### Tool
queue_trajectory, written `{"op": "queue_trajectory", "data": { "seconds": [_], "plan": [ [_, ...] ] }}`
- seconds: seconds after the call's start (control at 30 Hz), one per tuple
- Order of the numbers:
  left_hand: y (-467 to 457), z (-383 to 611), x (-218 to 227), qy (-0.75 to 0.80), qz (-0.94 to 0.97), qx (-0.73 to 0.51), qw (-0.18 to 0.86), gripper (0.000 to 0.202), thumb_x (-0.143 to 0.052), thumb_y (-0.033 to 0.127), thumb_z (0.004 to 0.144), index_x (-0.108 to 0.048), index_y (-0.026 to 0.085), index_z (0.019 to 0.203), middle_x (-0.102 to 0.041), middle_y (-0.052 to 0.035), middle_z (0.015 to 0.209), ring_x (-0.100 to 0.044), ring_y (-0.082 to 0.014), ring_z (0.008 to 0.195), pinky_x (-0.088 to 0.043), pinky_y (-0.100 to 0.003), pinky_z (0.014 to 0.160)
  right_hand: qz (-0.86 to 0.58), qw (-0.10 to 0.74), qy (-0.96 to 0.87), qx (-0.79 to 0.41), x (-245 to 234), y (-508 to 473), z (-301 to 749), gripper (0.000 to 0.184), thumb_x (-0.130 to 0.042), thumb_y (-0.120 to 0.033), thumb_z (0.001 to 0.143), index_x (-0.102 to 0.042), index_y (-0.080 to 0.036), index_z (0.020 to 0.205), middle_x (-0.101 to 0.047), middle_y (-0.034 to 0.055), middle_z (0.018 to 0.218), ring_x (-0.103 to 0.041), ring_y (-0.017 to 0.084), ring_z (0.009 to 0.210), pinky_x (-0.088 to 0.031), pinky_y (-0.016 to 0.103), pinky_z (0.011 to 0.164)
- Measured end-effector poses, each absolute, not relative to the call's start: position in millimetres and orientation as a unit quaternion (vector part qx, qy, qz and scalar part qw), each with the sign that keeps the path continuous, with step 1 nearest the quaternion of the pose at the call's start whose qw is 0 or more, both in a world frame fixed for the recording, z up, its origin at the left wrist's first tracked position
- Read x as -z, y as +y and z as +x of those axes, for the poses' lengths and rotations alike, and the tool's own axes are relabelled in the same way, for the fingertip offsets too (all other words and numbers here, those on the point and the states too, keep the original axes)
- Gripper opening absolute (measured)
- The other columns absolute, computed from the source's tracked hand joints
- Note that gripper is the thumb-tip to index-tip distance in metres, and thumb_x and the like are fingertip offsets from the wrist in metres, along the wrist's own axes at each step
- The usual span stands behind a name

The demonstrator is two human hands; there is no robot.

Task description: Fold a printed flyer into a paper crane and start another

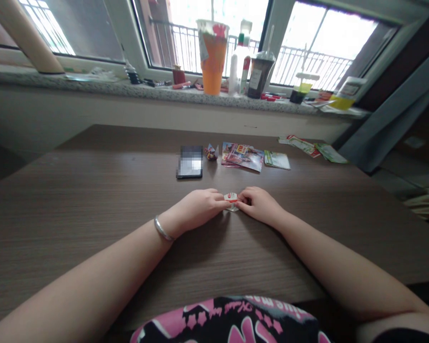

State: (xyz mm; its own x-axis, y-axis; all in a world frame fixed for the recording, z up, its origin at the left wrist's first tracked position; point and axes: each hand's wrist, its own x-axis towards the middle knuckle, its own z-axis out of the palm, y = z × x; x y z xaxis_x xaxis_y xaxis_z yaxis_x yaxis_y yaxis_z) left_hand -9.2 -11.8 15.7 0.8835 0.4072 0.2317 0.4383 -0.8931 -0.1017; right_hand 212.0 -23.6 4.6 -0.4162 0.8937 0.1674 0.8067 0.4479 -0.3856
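Observation:
A small piece of folded paper (231, 196), white with red and orange print, lies low over the table between my two hands. My left hand (202, 205) has its fingers pressed together on the paper's left edge; a silver bangle circles that wrist. At the opposite edge my right hand (259, 202) pinches the paper between thumb and curled fingers. Just beyond them stands a small folded paper figure (211, 152) with pointed tips. Part of the held paper is hidden behind the fingers.
A dark tablet-like device (190, 163) with a blurred screen lies left of the paper figure. To its right are colourful printed leaflets (243, 156), a green-white paper stack (277, 160) and more slips (331, 153). An orange drink cup (213, 59) and bottles line the windowsill (157, 93).

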Motion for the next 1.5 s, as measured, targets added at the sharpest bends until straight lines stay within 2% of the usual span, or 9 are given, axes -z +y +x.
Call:
{"op": "queue_trajectory", "data": {
  "seconds": [0.13,0.43,0.8,1.2,1.5],
  "plan": [
    [-13.1,-9.4,-19.0,-0.212,-0.971,0.088,0.068,0.03,-0.048,0.014,0.092,-0.059,0.022,0.119,-0.066,-0.0045,0.088,-0.06,-0.0154,0.08,-0.048,-0.026,0.075,-0.525,0.171,-0.823,-0.131,-5.1,-23.2,211.9,0.024,-0.062,-0.032,0.083,-0.059,-0.017,0.064,-0.061,0.0004,0.068,-0.051,0.012,0.065,-0.032,0.024,0.059],
    [-13.5,-8.3,-19.9,-0.225,-0.969,0.077,0.072,0.024,-0.047,0.021,0.094,-0.066,0.022,0.11,-0.065,-0.0047,0.086,-0.059,-0.0153,0.08,-0.047,-0.025,0.073,-0.523,0.167,-0.826,-0.132,-1.4,-19.2,213.8,0.032,-0.056,-0.037,0.087,-0.056,-0.017,0.062,-0.059,-0.0005,0.066,-0.05,0.011,0.062,-0.029,0.023,0.058],
    [-13.4,-5.2,-14.1,-0.224,-0.963,0.114,0.099,0.022,-0.048,0.023,0.094,-0.068,0.021,0.103,-0.063,-0.0036,0.083,-0.056,-0.014,0.074,-0.045,-0.025,0.068,-0.538,0.129,-0.831,-0.056,-6.3,-22.6,209.7,0.026,-0.056,-0.036,0.087,-0.06,-0.019,0.068,-0.064,0.0024,0.071,-0.053,0.014,0.066,-0.032,0.026,0.06],
    [-19.0,-0.8,-17.8,-0.256,-0.958,0.098,0.09,0.02,-0.048,0.026,0.094,-0.067,0.021,0.094,-0.062,-0.0037,0.084,-0.055,-0.0156,0.076,-0.044,-0.026,0.066,-0.538,0.119,-0.833,-0.041,-7.3,-23.4,208.5,0.023,-0.058,-0.036,0.085,-0.061,-0.02,0.069,-0.066,0.0025,0.074,-0.056,0.016,0.069,-0.032,0.027,0.061],
    [-25.0,4.1,-18.2,-0.277,-0.951,0.09,0.102,0.018,-0.049,0.021,0.093,-0.067,0.017,0.094,-0.06,-0.0065,0.089,-0.054,-0.0166,0.078,-0.047,-0.027,0.065,-0.541,0.118,-0.832,-0.037,-8.0,-23.6,208.5,0.021,-0.059,-0.035,0.084,-0.059,-0.02,0.069,-0.065,0.0023,0.073,-0.056,0.016,0.07,-0.032,0.027,0.063]
  ]
}}
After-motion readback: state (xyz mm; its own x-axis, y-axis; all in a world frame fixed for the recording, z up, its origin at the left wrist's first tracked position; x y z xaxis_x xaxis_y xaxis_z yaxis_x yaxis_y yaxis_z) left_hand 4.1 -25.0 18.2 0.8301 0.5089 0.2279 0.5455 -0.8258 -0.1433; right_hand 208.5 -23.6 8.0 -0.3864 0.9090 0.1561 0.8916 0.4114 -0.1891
